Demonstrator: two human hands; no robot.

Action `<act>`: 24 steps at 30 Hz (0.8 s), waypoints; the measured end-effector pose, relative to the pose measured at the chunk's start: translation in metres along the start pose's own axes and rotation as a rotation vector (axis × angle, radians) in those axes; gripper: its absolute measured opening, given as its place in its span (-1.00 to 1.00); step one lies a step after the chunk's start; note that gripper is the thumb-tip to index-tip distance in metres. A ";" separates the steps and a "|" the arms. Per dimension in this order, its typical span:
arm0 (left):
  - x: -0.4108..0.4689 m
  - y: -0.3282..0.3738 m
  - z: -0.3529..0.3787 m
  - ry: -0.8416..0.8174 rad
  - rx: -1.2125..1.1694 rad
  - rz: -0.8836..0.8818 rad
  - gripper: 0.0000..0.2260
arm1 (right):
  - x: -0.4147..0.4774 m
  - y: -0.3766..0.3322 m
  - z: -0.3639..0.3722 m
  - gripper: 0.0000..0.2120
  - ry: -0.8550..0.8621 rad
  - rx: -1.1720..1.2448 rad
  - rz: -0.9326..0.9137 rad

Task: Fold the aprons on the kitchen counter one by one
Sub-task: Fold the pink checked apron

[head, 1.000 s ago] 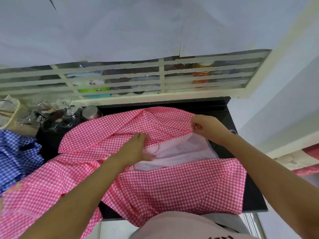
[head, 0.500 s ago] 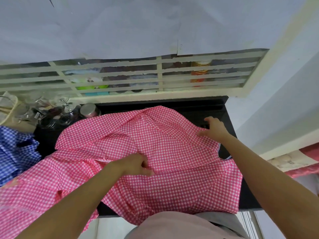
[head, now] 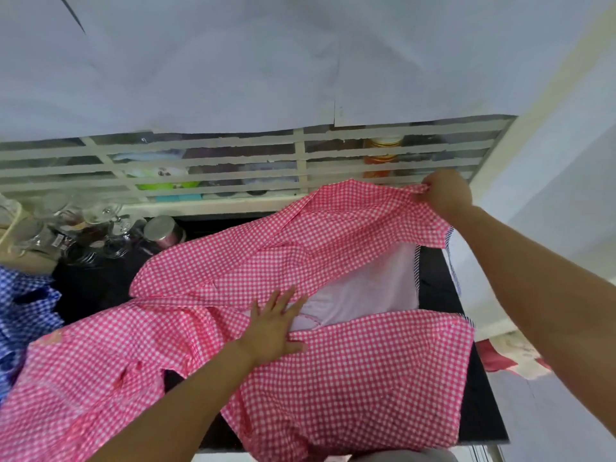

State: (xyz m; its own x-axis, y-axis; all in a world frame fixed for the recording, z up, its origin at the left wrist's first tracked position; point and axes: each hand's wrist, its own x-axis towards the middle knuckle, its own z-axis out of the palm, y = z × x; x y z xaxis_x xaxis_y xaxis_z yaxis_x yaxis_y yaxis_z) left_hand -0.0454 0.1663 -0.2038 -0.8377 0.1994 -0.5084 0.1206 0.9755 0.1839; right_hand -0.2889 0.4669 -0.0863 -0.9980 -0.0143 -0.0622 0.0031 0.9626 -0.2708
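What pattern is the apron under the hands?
The apron is pink-and-white gingham check; the head view shows it.

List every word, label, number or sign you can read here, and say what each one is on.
No text here is readable.
Sticker on the glass jar: too small and blurred to read.
Label on the orange jar behind the window grille: blurred.
Print on the green packet behind the grille: blurred.
The pink checked apron: pattern only, no lettering visible.
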 end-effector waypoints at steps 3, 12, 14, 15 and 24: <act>0.011 -0.006 -0.011 0.077 -0.096 -0.003 -0.22 | -0.006 0.008 0.009 -0.74 -0.089 0.155 0.041; -0.006 -0.023 0.001 0.403 -0.538 0.174 -0.53 | -0.116 0.029 0.050 -0.87 -0.649 0.195 -0.319; -0.003 -0.014 0.003 0.425 -0.425 0.269 -0.56 | -0.131 0.033 0.064 -0.89 -0.721 0.180 -0.290; -0.002 -0.011 0.006 0.393 -0.355 0.307 -0.58 | -0.136 0.034 0.069 -0.91 -0.739 0.175 -0.273; 0.004 -0.022 0.007 0.259 -0.507 0.228 -0.52 | -0.134 0.056 0.080 -0.41 -0.571 -0.071 0.183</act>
State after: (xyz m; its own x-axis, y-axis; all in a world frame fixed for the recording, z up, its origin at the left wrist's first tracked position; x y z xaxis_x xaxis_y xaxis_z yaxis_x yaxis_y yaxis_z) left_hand -0.0481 0.1464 -0.2156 -0.9306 0.3069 -0.1997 0.0971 0.7327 0.6736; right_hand -0.1501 0.5012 -0.1699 -0.7894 0.0293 -0.6131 0.1479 0.9785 -0.1437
